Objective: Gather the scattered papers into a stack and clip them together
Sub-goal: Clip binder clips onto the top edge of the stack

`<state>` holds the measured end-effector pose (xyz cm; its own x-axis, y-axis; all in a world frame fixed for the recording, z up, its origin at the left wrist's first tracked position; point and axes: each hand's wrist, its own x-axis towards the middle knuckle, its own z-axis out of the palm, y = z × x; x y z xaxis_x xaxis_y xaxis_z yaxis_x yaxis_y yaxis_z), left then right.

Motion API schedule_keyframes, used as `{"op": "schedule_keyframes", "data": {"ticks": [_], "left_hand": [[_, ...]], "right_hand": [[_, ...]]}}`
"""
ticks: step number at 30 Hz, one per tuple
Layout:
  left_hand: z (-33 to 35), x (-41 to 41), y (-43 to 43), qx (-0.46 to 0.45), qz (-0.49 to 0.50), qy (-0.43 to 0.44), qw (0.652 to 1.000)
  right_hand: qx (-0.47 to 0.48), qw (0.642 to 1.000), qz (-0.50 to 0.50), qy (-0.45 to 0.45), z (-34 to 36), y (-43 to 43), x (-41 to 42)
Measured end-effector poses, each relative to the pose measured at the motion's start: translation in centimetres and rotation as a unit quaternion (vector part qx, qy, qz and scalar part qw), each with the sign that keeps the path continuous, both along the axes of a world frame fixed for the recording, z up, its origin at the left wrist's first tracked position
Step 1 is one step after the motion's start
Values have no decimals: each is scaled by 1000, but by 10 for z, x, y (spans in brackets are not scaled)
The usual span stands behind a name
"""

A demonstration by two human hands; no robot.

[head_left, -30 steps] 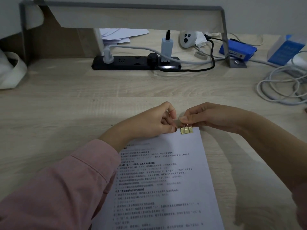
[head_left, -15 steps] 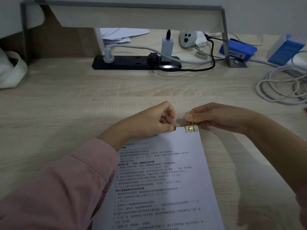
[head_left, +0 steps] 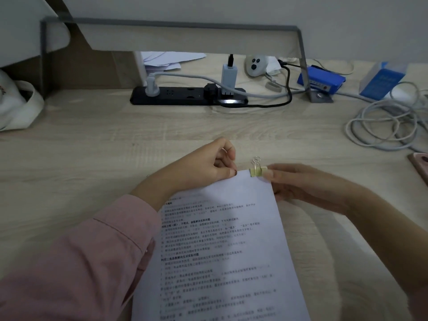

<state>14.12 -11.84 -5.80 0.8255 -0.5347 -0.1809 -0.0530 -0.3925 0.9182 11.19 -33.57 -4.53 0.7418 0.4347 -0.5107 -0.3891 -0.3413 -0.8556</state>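
Pinching the far edge of the paper stack point(head_left: 222, 239), the left hand point(head_left: 206, 165) is steadying the sheets on the counter point(head_left: 92, 158), while the right hand point(head_left: 298, 184) is gripping the corner just beside the gold binder clip point(head_left: 256, 172) biting that edge, likely to stop slippage.

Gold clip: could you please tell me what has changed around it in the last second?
The right hand let go of the clip handles and slid rightward to a corner of the papers, leaving the handles upright. The left hand kept pinching the top edge; the papers stayed put.
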Motion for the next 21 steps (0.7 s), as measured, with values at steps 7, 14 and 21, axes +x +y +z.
{"op": "schedule_keyframes", "data": {"ticks": [7,14,21], "left_hand": [[18,-11,25,3,167,-135,977],[17,-54,64,64,236,-197,949],[-33,-106,134,234,262,-197,915]], "right_hand": [[72,991,-102,37,-15,20,-80],[96,965,-241,-33,-31,84,-77],[97,958,-249,-104,-31,167,-55]]}}
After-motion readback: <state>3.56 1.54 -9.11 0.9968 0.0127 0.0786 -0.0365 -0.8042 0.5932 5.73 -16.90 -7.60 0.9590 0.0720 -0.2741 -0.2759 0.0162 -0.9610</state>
